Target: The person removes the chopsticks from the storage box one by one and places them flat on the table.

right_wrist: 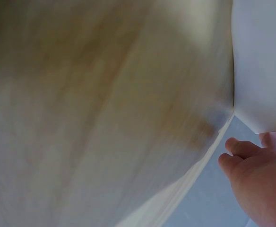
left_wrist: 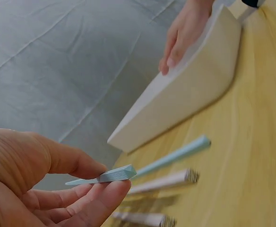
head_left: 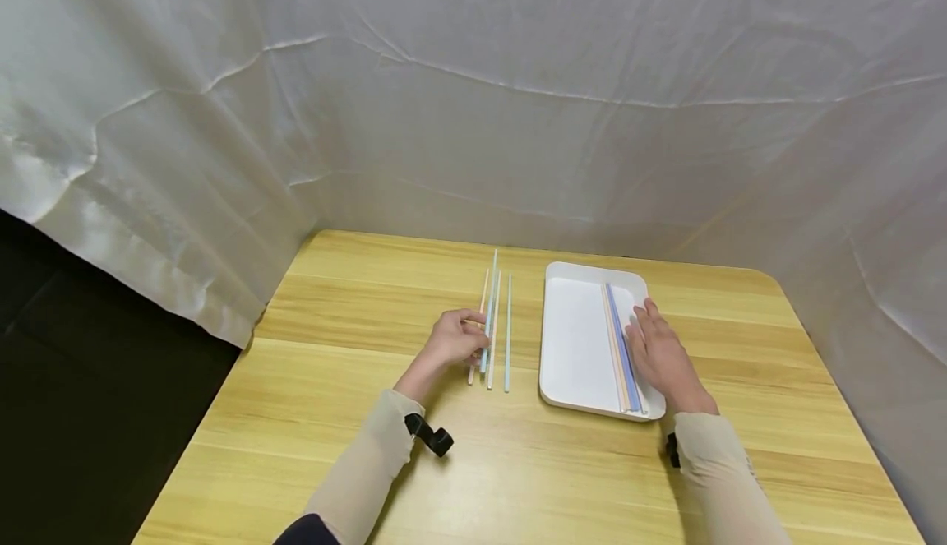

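My left hand (head_left: 456,338) pinches a light blue chopstick (left_wrist: 118,174) near its thick end, between thumb and fingers. The stick's thin end points away toward the back of the table. Just under and beside it, a peach chopstick (head_left: 471,374), a pale pinkish one (head_left: 494,348) and another light blue one (head_left: 508,331) lie on the table. My right hand (head_left: 661,356) rests across the right rim of a white tray (head_left: 573,339), fingers extended. Inside, along the tray's right side, lie several chopsticks (head_left: 618,348) in peach, pink and blue-violet, partly beside the fingers.
The wooden table (head_left: 311,438) carries both the loose sticks and the tray. A pale curtain (head_left: 473,142) hangs behind the table and along its sides. Black wrist straps (head_left: 429,434) sit over my sleeves. A dark area (head_left: 81,381) lies past the left edge.
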Action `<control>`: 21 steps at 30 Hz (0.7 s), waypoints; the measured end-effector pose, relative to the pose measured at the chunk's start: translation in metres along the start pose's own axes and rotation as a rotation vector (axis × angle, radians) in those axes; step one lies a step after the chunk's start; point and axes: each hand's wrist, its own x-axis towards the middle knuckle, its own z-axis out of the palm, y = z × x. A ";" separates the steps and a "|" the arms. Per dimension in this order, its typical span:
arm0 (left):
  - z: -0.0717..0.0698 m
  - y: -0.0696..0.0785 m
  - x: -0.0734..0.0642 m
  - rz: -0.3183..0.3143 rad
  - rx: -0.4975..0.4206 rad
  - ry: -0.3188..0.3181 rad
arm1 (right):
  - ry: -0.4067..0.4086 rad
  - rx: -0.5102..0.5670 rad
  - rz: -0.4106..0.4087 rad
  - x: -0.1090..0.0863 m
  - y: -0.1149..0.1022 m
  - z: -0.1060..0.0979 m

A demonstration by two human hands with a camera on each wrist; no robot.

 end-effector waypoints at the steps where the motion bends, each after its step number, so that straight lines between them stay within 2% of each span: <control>1: -0.002 -0.001 -0.001 -0.006 0.012 0.008 | 0.001 -0.002 -0.001 0.000 0.000 0.000; 10: -0.022 -0.014 -0.001 -0.001 0.085 0.065 | 0.006 -0.006 -0.008 0.001 0.000 0.001; 16: -0.029 -0.018 -0.004 0.003 0.139 0.109 | 0.007 -0.010 -0.010 0.001 0.000 0.001; 21: -0.031 -0.018 -0.006 0.002 0.147 0.114 | 0.002 -0.008 -0.007 0.001 0.000 0.001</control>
